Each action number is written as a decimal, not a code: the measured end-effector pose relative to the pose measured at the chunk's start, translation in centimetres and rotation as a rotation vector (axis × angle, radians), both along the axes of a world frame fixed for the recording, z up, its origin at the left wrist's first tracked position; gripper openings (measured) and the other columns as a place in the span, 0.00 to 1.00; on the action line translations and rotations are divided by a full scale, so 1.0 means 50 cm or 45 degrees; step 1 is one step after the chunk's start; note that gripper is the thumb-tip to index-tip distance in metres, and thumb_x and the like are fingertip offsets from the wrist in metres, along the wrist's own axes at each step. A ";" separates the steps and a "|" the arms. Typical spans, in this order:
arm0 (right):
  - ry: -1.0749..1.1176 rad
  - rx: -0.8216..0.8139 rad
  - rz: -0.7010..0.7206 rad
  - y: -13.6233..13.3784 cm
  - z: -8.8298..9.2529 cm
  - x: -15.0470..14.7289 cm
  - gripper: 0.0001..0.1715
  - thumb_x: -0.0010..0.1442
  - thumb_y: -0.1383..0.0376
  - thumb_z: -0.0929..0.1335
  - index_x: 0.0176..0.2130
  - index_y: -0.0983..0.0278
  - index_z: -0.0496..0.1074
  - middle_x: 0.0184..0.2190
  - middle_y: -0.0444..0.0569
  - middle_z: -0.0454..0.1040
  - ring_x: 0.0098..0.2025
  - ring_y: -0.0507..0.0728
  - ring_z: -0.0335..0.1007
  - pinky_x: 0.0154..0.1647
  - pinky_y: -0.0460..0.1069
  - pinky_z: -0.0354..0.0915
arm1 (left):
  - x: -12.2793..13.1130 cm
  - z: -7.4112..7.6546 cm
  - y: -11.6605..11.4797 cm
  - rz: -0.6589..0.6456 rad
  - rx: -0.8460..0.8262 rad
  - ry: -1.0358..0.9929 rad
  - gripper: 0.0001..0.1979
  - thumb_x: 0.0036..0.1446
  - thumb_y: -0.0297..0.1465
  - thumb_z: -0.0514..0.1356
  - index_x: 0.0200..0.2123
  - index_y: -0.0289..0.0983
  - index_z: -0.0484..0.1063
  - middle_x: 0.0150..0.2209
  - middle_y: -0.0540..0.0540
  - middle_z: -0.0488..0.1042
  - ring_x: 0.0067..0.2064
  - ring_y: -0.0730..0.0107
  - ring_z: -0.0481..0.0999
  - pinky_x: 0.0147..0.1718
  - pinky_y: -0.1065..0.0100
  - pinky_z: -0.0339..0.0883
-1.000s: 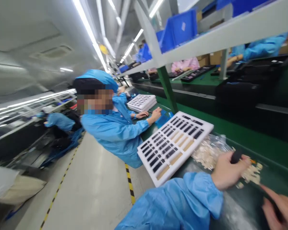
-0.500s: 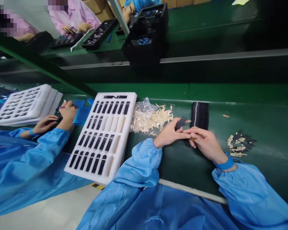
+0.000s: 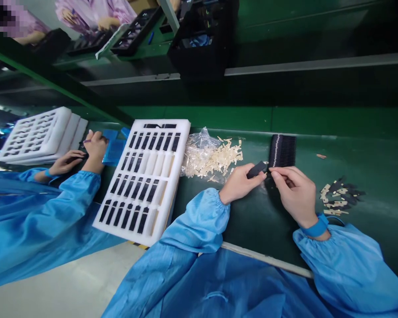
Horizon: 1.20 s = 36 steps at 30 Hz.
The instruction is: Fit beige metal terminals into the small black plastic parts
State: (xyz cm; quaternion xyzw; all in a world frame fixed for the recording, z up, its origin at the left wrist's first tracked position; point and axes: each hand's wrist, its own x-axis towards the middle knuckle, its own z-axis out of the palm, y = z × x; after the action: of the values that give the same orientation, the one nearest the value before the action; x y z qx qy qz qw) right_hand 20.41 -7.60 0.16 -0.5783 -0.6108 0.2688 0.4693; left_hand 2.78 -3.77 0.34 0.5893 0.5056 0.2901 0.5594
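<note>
My left hand (image 3: 239, 184) is closed round a small black part (image 3: 257, 169), holding it just above the green bench. My right hand (image 3: 295, 192) pinches at the end of that same part, fingers pressed together; what sits between its fingertips is too small to make out. Right behind both hands stands a row of black parts (image 3: 282, 150). A heap of small cream pieces (image 3: 219, 160) on a clear plastic bag lies to the left of my left hand.
A white foam tray (image 3: 142, 176) with slots of black and cream strips lies at the left. Mixed cream and black scraps (image 3: 340, 196) lie at the right. A co-worker's hands (image 3: 82, 152) work beside stacked white trays (image 3: 40, 134). Black bins (image 3: 202, 44) stand behind.
The view swung from the aisle down onto the bench. Since half a second ago both hands shifted slightly up and right toward the row of black parts, still joined on the black part.
</note>
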 end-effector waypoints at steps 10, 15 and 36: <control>0.073 -0.224 0.233 0.010 -0.027 0.022 0.12 0.65 0.56 0.73 0.40 0.62 0.79 0.31 0.46 0.73 0.28 0.53 0.67 0.29 0.48 0.65 | -0.019 -0.005 0.005 -0.085 0.044 0.066 0.16 0.61 0.43 0.62 0.35 0.34 0.75 0.31 0.51 0.73 0.34 0.73 0.71 0.34 0.71 0.62; 0.019 -0.208 0.099 0.016 -0.014 0.031 0.11 0.63 0.57 0.73 0.37 0.63 0.77 0.26 0.45 0.73 0.26 0.53 0.68 0.28 0.48 0.65 | -0.023 -0.004 0.005 -0.150 -0.008 0.037 0.19 0.64 0.45 0.61 0.45 0.35 0.73 0.31 0.51 0.72 0.32 0.73 0.71 0.34 0.70 0.64; 0.280 -0.315 -0.076 0.004 -0.054 0.008 0.12 0.61 0.56 0.74 0.39 0.62 0.75 0.28 0.46 0.78 0.28 0.55 0.77 0.27 0.48 0.73 | 0.006 -0.043 0.003 -0.204 -0.397 -0.494 0.13 0.60 0.26 0.62 0.48 0.30 0.75 0.34 0.44 0.81 0.35 0.72 0.82 0.31 0.75 0.74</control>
State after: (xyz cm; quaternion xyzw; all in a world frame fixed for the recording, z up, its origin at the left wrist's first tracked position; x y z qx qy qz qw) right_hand 20.81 -7.39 -2.54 -0.6166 -0.5004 0.3897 0.4664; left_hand 3.10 -3.60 -1.80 0.4676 0.3790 0.2711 0.7512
